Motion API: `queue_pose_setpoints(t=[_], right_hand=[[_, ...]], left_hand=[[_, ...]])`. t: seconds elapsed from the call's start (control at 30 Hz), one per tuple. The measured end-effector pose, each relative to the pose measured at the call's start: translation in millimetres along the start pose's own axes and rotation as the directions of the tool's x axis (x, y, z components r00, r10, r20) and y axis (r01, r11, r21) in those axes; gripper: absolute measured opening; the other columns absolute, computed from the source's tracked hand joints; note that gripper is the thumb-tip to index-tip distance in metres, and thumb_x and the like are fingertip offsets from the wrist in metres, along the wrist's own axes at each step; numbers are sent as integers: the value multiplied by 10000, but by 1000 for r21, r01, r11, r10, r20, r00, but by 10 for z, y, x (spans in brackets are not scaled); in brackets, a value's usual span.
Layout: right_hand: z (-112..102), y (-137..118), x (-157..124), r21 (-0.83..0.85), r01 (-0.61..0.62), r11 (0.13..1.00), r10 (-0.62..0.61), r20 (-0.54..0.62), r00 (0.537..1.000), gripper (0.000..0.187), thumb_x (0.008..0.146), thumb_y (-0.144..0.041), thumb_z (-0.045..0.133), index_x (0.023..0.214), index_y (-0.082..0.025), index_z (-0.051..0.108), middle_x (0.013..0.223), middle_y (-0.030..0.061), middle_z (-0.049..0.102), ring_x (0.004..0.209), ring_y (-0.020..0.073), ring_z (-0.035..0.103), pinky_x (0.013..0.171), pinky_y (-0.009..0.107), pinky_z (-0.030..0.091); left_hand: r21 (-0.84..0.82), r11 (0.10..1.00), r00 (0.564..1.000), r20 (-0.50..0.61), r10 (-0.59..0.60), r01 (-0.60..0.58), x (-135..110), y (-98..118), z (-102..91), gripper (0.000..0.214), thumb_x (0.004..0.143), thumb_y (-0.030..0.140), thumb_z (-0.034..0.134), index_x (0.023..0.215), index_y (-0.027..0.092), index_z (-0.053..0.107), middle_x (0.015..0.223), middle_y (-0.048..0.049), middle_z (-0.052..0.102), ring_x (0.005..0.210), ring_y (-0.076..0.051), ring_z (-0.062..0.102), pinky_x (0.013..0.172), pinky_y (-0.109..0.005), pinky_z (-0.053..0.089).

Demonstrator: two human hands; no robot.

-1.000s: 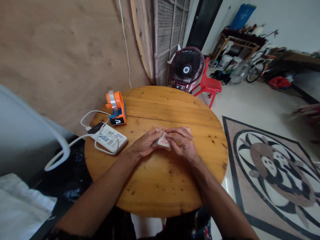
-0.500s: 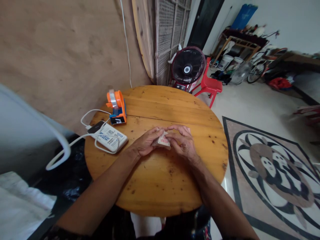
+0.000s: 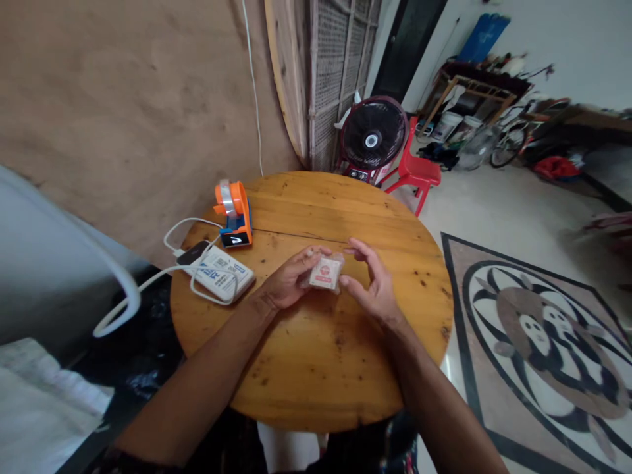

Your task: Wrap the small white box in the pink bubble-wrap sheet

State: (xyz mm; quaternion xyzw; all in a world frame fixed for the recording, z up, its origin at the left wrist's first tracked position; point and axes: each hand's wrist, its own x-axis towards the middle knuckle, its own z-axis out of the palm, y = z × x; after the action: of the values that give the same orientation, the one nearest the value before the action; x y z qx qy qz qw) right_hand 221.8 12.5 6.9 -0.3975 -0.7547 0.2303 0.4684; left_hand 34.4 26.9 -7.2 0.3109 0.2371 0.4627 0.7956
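Note:
A small clear packet with a red and white label (image 3: 326, 272) is held over the middle of the round wooden table (image 3: 316, 368). My left hand (image 3: 286, 282) pinches its left edge between thumb and fingers. My right hand (image 3: 371, 284) is at the packet's right side, thumb touching its lower corner and fingers curled and spread above it.
An orange and blue tape dispenser (image 3: 234, 214) stands at the table's far left. Beside it lie a white power bank (image 3: 222, 274), a dark phone (image 3: 192, 252) and white cables. A plywood wall is behind; a floor fan (image 3: 371, 139) and red chair (image 3: 415, 171) stand beyond.
The packet has been turned up so its label faces me. My right hand's fingers have lifted off it and spread apart; both hands sit slightly higher over the table.

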Motion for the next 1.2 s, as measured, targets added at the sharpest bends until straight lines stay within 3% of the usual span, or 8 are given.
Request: queue_pose_setpoints(t=[0.1,0.4,0.6,0.73,0.83,0.93,1.03,1.2], right_hand=[[47,1,-2,-23,-34,999,36,96,995,659,783,-397,695,1371,-255,433,1300,103,578,1173,261,556,1016,466,425],[102,27,-9,-182,112,977,-99,79,992,523,831,-396,657,1305,-239,506,1182,100,654,1067,254,608,935,436,464],[125,78,-25,-302,178,936,-149,118,982,637,804,-464,669,1356,-230,454,1217,110,640,1062,275,595,930,448,444],[94,89,-17,-321,174,931,-148,104,983,609,829,-418,641,1372,-230,440,1205,109,650,1034,270,608,919,443,446],[50,134,0,-335,139,932,-103,124,987,611,825,-413,643,1370,-215,449,1236,125,637,1083,284,597,946,461,437],[39,228,9,-360,78,930,-14,176,984,582,824,-388,644,1349,-196,477,1253,135,631,1125,291,587,981,476,423],[48,311,10,-371,-19,929,109,224,968,565,824,-363,638,1341,-194,489,1252,130,634,1118,286,599,985,479,427],[-14,316,24,-372,-142,917,262,297,918,815,748,-395,710,1447,-172,355,1326,161,577,1219,321,541,1025,518,398]], left_hand=[[-6,1000,999,23,29,-29,4,-6,-2,302,776,323,709,1008,159,608,996,-67,686,838,-193,677,753,-293,513],[18,999,999,9,38,-38,16,-28,-34,314,798,343,687,1020,157,568,995,-83,690,883,-247,699,757,-335,537],[31,999,999,11,42,-43,22,-46,-32,272,844,349,637,1040,181,551,977,-67,682,838,-232,699,733,-337,537],[100,994,999,-10,53,-52,30,-33,-7,292,843,358,629,1068,182,571,976,-58,673,827,-200,673,722,-306,519],[190,978,991,-84,107,-89,61,-35,-26,377,858,416,586,1158,188,575,997,-58,667,836,-178,642,736,-289,505],[260,956,968,-175,182,-133,101,-53,-78,419,869,478,532,1192,216,574,1087,-66,646,956,-203,620,851,-342,494],[406,898,931,-232,283,-172,113,-74,-123,420,820,387,596,1203,219,573,1178,-74,610,1112,-228,568,988,-381,430],[556,822,963,-136,234,-121,67,-60,-135,705,641,166,620,1329,169,466,1327,-144,526,1255,-286,486,1076,-446,360]])
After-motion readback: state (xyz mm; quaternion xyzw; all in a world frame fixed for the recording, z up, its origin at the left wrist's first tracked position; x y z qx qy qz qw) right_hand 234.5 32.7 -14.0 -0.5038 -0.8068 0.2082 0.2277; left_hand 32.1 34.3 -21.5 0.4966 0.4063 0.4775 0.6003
